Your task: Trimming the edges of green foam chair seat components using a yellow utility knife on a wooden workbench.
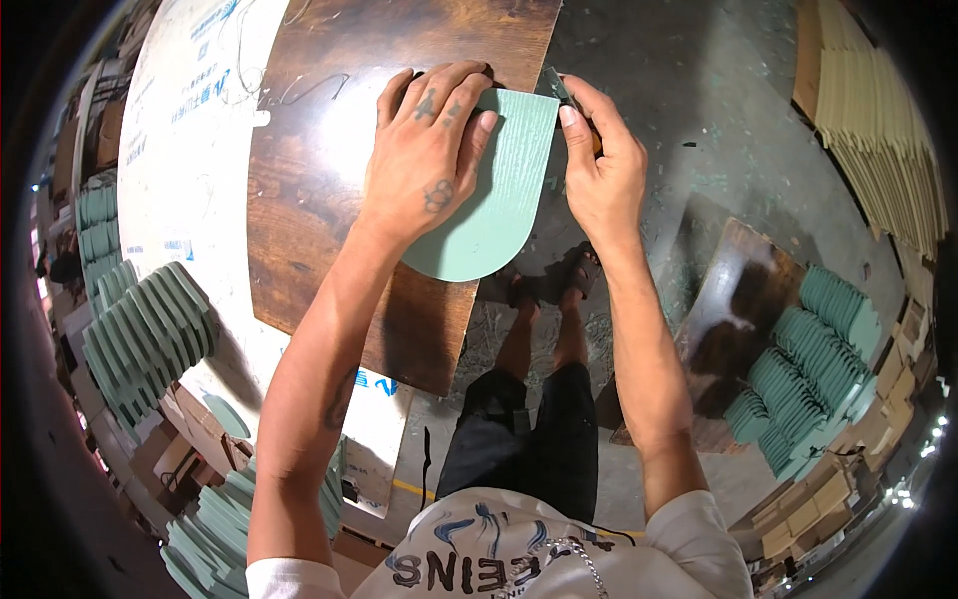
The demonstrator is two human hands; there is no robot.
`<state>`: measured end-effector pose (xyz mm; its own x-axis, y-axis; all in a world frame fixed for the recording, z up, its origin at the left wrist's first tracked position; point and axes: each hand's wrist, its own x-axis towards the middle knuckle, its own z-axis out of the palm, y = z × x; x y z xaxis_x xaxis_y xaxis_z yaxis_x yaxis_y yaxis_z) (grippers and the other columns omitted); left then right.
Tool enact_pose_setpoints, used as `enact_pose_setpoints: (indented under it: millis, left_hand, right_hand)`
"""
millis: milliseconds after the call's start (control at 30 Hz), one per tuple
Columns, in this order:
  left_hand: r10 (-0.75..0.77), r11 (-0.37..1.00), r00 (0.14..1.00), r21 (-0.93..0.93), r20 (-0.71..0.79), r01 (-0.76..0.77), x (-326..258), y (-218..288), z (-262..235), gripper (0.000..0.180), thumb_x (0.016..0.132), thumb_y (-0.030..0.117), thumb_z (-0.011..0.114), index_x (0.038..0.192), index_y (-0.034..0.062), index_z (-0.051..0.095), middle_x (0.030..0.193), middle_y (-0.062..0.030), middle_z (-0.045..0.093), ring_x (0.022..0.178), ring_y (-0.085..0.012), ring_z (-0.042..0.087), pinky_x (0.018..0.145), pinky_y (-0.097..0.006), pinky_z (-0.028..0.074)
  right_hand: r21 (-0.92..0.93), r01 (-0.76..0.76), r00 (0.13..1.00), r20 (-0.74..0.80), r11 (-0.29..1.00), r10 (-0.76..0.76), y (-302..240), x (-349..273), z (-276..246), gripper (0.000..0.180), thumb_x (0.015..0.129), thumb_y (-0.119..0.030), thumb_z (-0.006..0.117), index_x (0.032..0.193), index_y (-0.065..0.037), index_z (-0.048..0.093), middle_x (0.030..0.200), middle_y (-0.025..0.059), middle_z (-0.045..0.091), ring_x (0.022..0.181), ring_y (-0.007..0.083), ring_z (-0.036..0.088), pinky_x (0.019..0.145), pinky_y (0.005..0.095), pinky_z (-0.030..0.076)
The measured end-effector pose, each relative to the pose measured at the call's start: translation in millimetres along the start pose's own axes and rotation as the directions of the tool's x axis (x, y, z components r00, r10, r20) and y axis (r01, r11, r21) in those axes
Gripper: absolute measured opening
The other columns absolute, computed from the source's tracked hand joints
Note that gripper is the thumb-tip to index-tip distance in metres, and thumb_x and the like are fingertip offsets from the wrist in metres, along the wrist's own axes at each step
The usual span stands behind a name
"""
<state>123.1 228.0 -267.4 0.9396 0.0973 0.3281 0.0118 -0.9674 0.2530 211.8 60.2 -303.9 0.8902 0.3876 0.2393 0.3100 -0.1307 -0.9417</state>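
A pale green panel [504, 200], flat with one rounded end and a wood-grain texture, lies over the right edge of a dark brown wooden board [329, 210]. My left hand [427, 150] presses flat on the panel's left side, fingers spread toward its far corner. At the panel's far right edge my right hand [599, 165] is closed on a small cutting tool [564, 92] with an orange handle, whose tip touches that edge.
Stacks of similar green panels stand at the left [145, 334], lower left [215, 519] and right [818, 369]. A white sheet [190, 150] lies under the brown board. Cream strips [878, 120] are piled far right. Green shavings litter the grey floor [699, 90]. Another brown board [723, 290] lies right.
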Motion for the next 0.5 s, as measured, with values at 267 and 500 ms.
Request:
enact_pose_setpoints:
  millis: [267,500]
  left_hand:
    - [-0.014,1.0,0.999,-0.001,0.031,0.014,-0.8,-0.8,0.3,0.031,0.106,0.023,0.054,0.133,0.0069,0.06,0.138,-0.0094,0.061,0.127,-0.0309,0.057,0.117,-0.049,0.033]
    - [0.024,1.0,0.999,0.015,-0.028,-0.023,0.2,-3.9,4.1,0.029,0.103,0.022,0.058,0.127,0.0059,0.06,0.131,-0.008,0.063,0.123,-0.0285,0.059,0.114,-0.048,0.034]
  right_hand:
    - [-0.038,0.105,0.993,-0.055,0.994,-0.107,7.5,-1.9,3.6,0.026,0.1,-0.004,0.062,0.125,-0.007,0.071,0.109,0.013,0.075,0.093,0.024,0.074,0.08,0.0339,0.057]
    - [-0.06,0.129,0.991,-0.036,0.99,-0.132,2.4,-2.1,-0.3,0.028,0.099,-0.001,0.061,0.124,-0.008,0.071,0.104,0.0125,0.074,0.087,0.0223,0.073,0.074,0.0337,0.057]
